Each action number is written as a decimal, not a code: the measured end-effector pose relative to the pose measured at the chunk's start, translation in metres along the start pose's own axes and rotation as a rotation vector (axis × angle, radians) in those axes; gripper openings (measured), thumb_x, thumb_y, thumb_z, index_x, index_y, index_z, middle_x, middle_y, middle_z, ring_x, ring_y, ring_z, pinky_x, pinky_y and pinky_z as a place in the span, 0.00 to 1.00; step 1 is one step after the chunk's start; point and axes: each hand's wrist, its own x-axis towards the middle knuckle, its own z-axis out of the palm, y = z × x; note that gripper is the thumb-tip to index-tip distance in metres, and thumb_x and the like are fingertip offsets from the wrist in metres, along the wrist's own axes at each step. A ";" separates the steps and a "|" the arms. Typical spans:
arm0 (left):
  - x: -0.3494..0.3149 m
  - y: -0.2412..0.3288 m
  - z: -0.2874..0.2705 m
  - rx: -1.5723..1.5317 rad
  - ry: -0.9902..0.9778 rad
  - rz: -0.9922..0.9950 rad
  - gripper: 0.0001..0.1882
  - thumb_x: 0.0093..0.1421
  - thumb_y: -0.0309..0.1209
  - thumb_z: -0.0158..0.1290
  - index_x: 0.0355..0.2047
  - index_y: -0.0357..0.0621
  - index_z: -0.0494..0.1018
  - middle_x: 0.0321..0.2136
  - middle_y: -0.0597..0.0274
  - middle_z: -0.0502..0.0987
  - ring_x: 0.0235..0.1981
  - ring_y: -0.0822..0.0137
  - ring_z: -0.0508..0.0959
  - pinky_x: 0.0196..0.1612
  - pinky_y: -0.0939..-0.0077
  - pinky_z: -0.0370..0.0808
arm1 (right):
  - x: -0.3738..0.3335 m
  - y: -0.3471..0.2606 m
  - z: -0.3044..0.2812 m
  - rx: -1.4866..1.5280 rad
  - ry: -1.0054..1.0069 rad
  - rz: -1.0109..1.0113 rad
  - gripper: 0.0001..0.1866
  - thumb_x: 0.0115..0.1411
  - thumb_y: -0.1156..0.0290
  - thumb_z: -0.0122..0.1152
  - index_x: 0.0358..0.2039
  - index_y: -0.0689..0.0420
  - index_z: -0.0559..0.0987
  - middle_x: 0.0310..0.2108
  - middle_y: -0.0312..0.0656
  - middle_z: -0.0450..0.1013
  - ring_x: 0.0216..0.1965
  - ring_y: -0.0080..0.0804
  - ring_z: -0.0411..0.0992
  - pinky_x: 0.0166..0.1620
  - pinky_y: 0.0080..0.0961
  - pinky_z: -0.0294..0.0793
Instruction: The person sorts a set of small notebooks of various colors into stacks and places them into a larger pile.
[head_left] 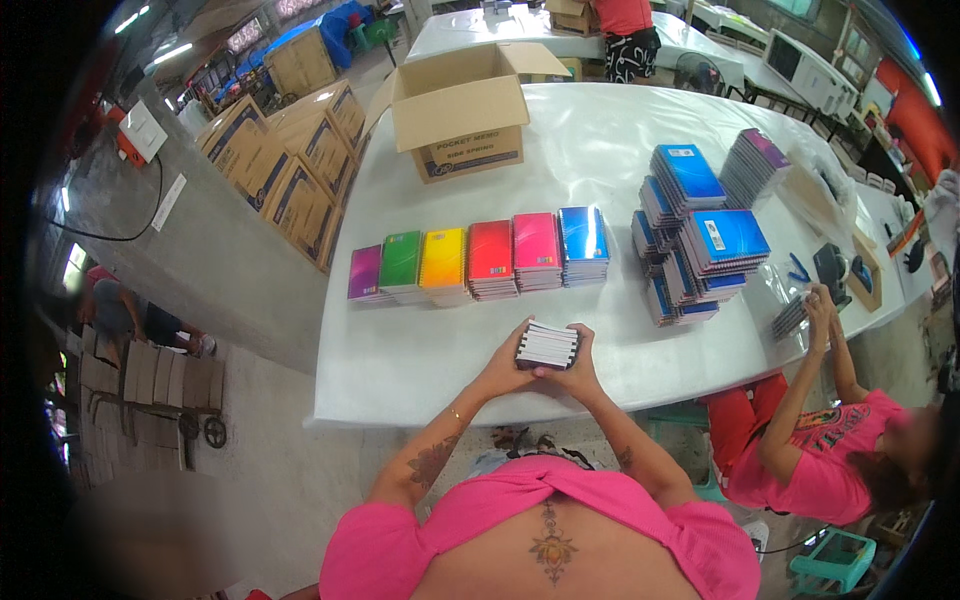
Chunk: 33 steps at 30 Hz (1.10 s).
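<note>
A small stack of spiral notebooks (548,345), page edges up, is gripped between my two hands close to the table's near side. My left hand (506,360) closes round its left end and my right hand (577,362) round its right end. Just beyond stands a row of notebook stacks: purple (366,270), green (401,262), yellow (443,260), red (491,255), pink (537,245) and blue (583,238). The covers of the notebooks I hold cannot be made out.
An open cardboard box (470,150) stands at the table's far left. Taller piles of blue notebooks (690,240) rise to the right, with a purple-topped pile (755,165) behind. At the right edge a co-worker in pink (820,450) handles notebooks. Closed cartons (290,165) sit left of the white table (400,385).
</note>
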 end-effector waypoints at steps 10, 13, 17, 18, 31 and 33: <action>-0.011 -0.006 0.000 0.153 0.073 -0.023 0.45 0.44 0.29 0.69 0.60 0.37 0.57 0.50 0.50 0.70 0.52 0.56 0.74 0.57 0.64 0.72 | -0.008 -0.016 -0.008 0.056 -0.020 0.050 0.58 0.37 0.61 0.86 0.60 0.54 0.52 0.50 0.45 0.64 0.56 0.35 0.65 0.59 0.34 0.68; -0.006 -0.020 -0.001 0.185 0.089 0.061 0.45 0.45 0.32 0.70 0.59 0.37 0.57 0.49 0.48 0.70 0.52 0.56 0.74 0.56 0.63 0.73 | 0.002 -0.026 -0.006 0.014 -0.192 0.102 0.54 0.37 0.61 0.85 0.59 0.54 0.57 0.49 0.42 0.64 0.55 0.34 0.65 0.59 0.32 0.66; -0.003 -0.009 -0.004 -0.070 -0.116 -0.240 0.46 0.44 0.35 0.71 0.58 0.38 0.57 0.57 0.42 0.65 0.61 0.52 0.68 0.59 0.61 0.69 | 0.000 -0.023 -0.005 0.050 -0.161 0.099 0.51 0.39 0.63 0.85 0.57 0.57 0.59 0.49 0.40 0.65 0.55 0.31 0.65 0.58 0.31 0.66; -0.002 -0.001 -0.005 -0.069 -0.119 -0.239 0.46 0.44 0.35 0.71 0.58 0.38 0.57 0.57 0.42 0.65 0.61 0.52 0.68 0.59 0.61 0.69 | -0.002 -0.020 -0.006 0.050 -0.157 0.098 0.51 0.39 0.63 0.85 0.57 0.57 0.59 0.49 0.40 0.65 0.55 0.31 0.65 0.58 0.31 0.66; 0.023 0.109 0.026 1.121 -0.162 0.278 0.62 0.53 0.66 0.54 0.69 0.28 0.42 0.70 0.36 0.45 0.73 0.45 0.44 0.71 0.46 0.42 | -0.006 0.006 -0.012 0.023 -0.156 0.094 0.46 0.39 0.63 0.82 0.56 0.59 0.63 0.48 0.46 0.72 0.49 0.31 0.71 0.53 0.30 0.71; 0.021 0.100 0.029 1.048 -0.303 0.153 0.64 0.52 0.70 0.50 0.69 0.26 0.43 0.70 0.36 0.46 0.73 0.45 0.44 0.71 0.45 0.42 | -0.005 0.008 -0.013 -0.083 -0.109 0.073 0.46 0.39 0.66 0.80 0.56 0.60 0.64 0.46 0.45 0.72 0.48 0.30 0.70 0.53 0.29 0.71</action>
